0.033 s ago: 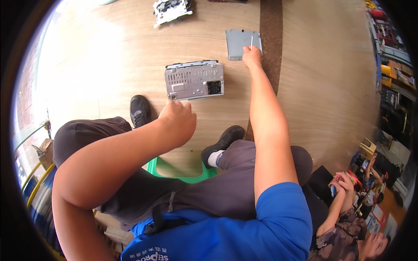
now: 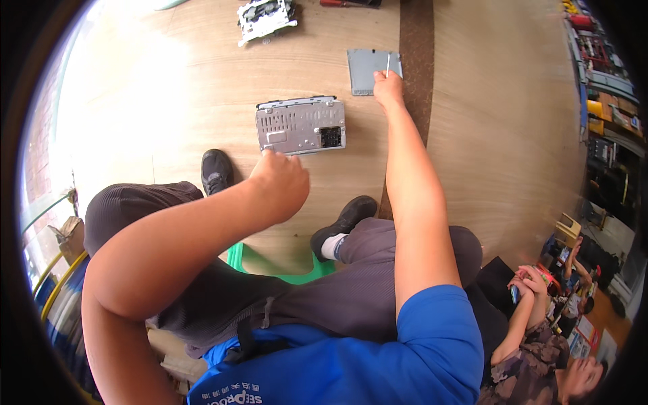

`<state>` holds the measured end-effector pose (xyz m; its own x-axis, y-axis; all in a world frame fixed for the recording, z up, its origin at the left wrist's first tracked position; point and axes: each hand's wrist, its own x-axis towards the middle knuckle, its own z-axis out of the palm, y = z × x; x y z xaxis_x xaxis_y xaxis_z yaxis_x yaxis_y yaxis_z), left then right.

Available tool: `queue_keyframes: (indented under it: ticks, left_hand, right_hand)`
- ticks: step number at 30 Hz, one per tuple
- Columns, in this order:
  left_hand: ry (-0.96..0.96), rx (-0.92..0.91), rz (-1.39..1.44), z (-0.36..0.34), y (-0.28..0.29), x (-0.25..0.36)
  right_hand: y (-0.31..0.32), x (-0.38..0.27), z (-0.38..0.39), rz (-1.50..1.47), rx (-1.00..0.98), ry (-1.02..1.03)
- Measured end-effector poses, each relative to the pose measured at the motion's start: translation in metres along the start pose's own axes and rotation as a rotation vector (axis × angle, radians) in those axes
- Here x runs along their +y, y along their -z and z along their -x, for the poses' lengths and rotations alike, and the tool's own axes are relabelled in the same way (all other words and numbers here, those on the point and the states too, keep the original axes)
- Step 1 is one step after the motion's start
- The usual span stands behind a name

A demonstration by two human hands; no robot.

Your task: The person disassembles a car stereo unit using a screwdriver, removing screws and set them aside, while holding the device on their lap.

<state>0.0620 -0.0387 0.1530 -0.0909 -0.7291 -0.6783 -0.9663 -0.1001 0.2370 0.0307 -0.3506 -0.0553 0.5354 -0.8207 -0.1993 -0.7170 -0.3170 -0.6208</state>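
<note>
A silver metal car stereo unit [image 2: 293,128] rests on the table, its slotted face and black connector block [image 2: 331,137] turned up. My left hand [image 2: 282,179] is curled closed at its lower left corner, fingertips close to the edge; whatever they may hold is hidden. Farther off to the right, my right hand [image 2: 389,88] grips a thin metal rod [image 2: 388,62] that looks like a screwdriver shaft; any handle is hidden. That hand is over the near edge of a flat grey metal cover plate [image 2: 362,71].
A white and black mechanism [image 2: 266,21] lies at the far side, with a red-handled tool [image 2: 337,3] to its right. A dark strip [image 2: 416,81] crosses the tabletop. Below are a green stool [image 2: 297,277] and my shoes. Another person's hands [image 2: 532,280] are at lower right.
The view has shifted slightly, bringing more of the red-handled tool into sight. My left hand has turned and moved a little to the right; my right hand keeps its grip on the rod.
</note>
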Motion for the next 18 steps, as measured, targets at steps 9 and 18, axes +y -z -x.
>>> queue_keyframes:
  ticks: [9,18]
  left_hand:
    - [0.179,0.817,1.477,0.007,0.104,-0.047]
    - [-0.106,0.591,1.865,0.041,0.115,-0.012]
  right_hand:
    - [0.145,-0.195,0.138,-0.572,-0.311,0.225]
    - [0.186,-0.213,0.23,-0.291,0.073,0.77]
